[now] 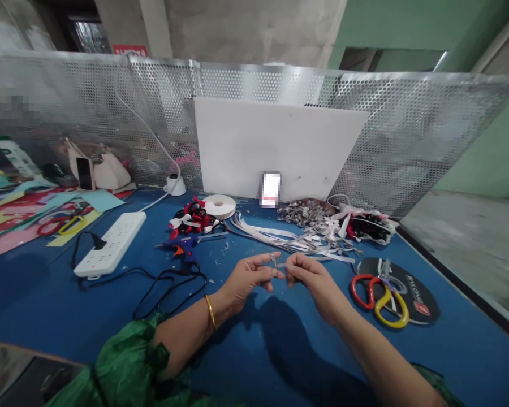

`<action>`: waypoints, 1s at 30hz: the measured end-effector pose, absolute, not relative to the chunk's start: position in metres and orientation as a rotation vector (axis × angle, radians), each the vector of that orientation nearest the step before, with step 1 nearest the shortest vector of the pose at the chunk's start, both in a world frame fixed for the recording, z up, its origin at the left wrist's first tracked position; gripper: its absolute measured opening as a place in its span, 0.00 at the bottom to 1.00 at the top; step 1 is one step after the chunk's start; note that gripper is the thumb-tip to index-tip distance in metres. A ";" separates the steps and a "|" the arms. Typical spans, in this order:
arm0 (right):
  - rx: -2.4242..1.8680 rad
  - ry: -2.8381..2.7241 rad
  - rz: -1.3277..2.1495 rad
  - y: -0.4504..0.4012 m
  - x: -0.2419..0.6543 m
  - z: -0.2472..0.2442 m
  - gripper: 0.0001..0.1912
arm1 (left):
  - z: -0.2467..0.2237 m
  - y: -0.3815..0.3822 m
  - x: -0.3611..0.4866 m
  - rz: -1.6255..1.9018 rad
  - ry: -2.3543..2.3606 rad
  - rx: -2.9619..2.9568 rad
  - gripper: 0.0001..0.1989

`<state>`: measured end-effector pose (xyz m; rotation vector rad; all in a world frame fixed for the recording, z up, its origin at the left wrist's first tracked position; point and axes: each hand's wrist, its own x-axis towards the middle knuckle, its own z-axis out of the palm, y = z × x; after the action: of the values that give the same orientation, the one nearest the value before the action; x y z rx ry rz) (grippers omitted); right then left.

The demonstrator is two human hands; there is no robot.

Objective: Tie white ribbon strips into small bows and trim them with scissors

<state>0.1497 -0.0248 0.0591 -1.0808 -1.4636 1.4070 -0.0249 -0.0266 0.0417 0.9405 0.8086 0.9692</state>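
Observation:
Both hands meet above the blue table [237, 362], near its middle. My left hand [254, 275], with a gold bangle at the wrist, pinches a small grey ribbon loop [274, 261] between thumb and index finger. Close beside it, my right hand [301, 270] has its fingers closed on the ribbon's thin grey end. Behind the hands lie long pale ribbon strips [275, 234] and a pile of small grey ribbon pieces [307, 213]. A blue glue gun [183, 246] rests left of the hands.
Scissors with red and yellow handles [391, 308] lie on a black disc [426, 288] at right. At left are a white power strip [112, 246] and loose black cable [169, 277]. A white ribbon roll [219, 207], red-black bows [190, 217] and a white board [275, 147] stand farther back.

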 end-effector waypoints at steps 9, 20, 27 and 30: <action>-1.007 -1.331 1.320 -0.033 0.144 0.021 0.07 | 0.021 -0.026 -0.018 0.925 0.906 0.811 0.21; -0.854 -0.922 1.633 -0.036 0.135 0.021 0.08 | 0.024 -0.024 -0.015 0.879 0.902 0.792 0.11; -0.969 -1.172 1.529 -0.035 0.139 0.018 0.10 | 0.019 -0.023 -0.018 0.809 0.844 0.934 0.16; -1.060 -1.491 1.315 -0.034 0.144 0.014 0.10 | 0.020 -0.024 -0.018 0.744 0.850 0.939 0.21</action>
<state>0.1436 -0.0340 0.0145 -1.0604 -1.4908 1.3153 -0.0184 -0.0241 0.0201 0.9393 0.8495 0.7442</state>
